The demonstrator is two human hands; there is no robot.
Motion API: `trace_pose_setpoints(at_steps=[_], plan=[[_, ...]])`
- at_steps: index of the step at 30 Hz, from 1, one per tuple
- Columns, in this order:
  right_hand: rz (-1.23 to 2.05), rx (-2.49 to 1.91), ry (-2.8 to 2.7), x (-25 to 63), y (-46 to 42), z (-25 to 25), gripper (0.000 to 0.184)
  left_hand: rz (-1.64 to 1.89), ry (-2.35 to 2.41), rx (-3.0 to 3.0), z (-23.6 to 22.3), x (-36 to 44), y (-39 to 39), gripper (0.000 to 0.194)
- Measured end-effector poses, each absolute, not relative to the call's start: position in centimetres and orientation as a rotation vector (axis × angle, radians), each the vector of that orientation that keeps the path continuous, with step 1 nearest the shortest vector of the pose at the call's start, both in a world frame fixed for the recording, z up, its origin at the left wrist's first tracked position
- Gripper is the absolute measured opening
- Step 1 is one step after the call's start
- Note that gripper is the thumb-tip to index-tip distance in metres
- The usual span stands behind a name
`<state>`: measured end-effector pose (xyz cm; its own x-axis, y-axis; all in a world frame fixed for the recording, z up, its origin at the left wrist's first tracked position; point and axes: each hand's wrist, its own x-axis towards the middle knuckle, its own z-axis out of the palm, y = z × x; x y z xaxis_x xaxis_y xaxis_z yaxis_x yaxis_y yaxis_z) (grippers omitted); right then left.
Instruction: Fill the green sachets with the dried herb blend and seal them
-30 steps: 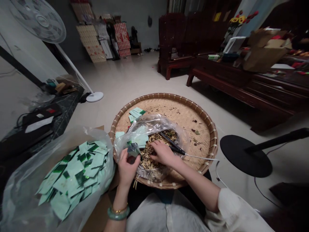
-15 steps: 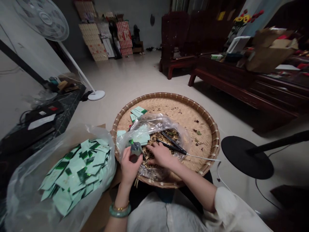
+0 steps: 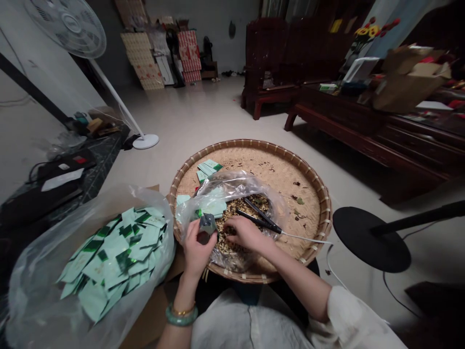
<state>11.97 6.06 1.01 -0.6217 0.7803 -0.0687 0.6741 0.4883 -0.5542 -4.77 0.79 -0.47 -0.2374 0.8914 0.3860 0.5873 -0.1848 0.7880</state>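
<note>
My left hand grips a small foil-lined sachet upright, its mouth spread open. Close beside it, my right hand is over the loose dried herb mix, fingers curled; what they hold is hidden. The mix lies in a clear plastic bag on a round woven bamboo tray. A black hair straightener with spread arms and a white cord rests on the mix, just past my right hand. Pale green sachets lie at the left of the mix.
On the left, a large plastic bag holds many pale green packets. More packets sit at the tray's far left. A round black stand base is to the right, a white fan at the far left, and a dark wooden table beyond.
My right hand's fingers have drawn together and lifted slightly from the mix. The sachet in my left hand has shifted a little right and now shows its mouth wider.
</note>
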Motion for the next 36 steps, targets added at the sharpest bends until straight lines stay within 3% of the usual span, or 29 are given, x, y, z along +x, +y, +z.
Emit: trace_pose_setpoints(at_steps=[4,7,10,16,28,36], plan=[[0.803,-1.333,-2.553,12.7,6.1,0.8,0.055,1.381,1.763,1.698,-0.4,-4.5,0.8,0.029],[0.794,-1.367,-2.568,12.3,5.9,0.7,0.065,1.396,1.754,1.676,-0.3,-4.4,0.9,0.031],[0.8,-1.344,-2.577,11.5,5.9,0.6,0.057,1.384,1.76,1.69,-0.3,-4.4,0.9,0.03],[0.788,-1.336,-2.608,11.1,6.4,0.7,0.023,1.371,1.754,1.691,-0.4,-4.5,1.0,0.029],[0.999,-1.295,-2.171,14.2,8.1,-0.4,0.021,1.326,1.709,1.735,-0.5,-4.0,1.2,0.034],[1.242,-1.186,-1.893,17.3,8.6,5.9,0.018,1.169,1.685,1.955,-0.8,-2.6,1.7,0.051]])
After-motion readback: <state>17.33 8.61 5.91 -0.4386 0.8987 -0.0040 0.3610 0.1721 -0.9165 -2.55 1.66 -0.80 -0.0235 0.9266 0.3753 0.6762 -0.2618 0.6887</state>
